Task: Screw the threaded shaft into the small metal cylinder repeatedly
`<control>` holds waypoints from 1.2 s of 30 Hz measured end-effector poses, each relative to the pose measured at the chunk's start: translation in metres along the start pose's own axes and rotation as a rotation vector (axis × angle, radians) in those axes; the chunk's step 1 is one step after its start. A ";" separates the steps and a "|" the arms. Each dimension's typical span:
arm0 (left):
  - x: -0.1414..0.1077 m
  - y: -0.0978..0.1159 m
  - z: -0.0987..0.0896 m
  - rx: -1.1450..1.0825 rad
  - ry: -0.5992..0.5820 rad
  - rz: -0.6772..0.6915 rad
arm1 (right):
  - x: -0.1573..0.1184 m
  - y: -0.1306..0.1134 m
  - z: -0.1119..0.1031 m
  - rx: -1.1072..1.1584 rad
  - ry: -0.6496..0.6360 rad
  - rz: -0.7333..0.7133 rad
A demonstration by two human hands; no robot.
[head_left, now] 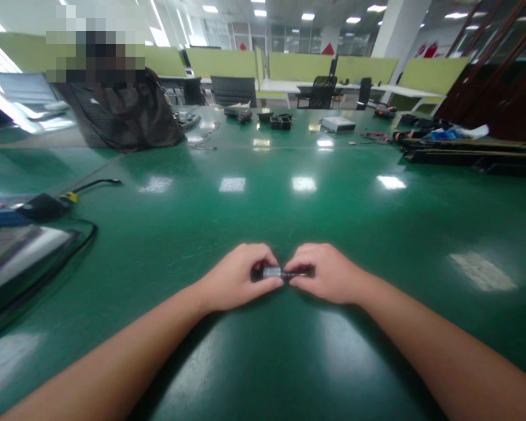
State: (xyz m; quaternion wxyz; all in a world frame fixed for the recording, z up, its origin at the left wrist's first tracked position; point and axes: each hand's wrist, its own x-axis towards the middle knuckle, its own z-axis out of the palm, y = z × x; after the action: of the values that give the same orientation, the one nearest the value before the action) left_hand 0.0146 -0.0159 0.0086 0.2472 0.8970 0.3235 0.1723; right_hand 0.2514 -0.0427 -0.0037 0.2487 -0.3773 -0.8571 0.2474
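Observation:
A small black and silver cylindrical object (272,272) lies lengthwise between my two hands, low over the green table (263,222). My left hand (241,276) is closed round its silver left part, thumb below and fingers above. Its thinner, dark right part runs into my right hand (326,273), which pinches it between thumb and fingers. The fingertips of both hands nearly meet near the middle of the object. Its two ends are partly hidden by my fingers, and what exactly it is cannot be made out.
At the left are a dark-edged flat device (21,257), a blue item (2,217) and black cables. A large dark bag (127,111) stands at the back left. Farther back lie small black parts (281,121), a white box (338,124) and stacked dark panels (473,153).

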 end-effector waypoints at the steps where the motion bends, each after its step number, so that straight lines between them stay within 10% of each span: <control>1: 0.000 0.000 0.000 0.006 -0.002 0.002 | 0.000 0.000 0.000 -0.004 0.001 -0.001; 36: 0.000 0.001 0.000 0.047 -0.012 0.006 | 0.000 -0.003 0.000 -0.061 -0.005 -0.008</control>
State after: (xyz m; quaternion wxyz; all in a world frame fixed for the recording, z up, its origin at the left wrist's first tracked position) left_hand 0.0150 -0.0160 0.0093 0.2276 0.9044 0.3233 0.1601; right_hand 0.2499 -0.0449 -0.0017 0.2360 -0.3805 -0.8664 0.2209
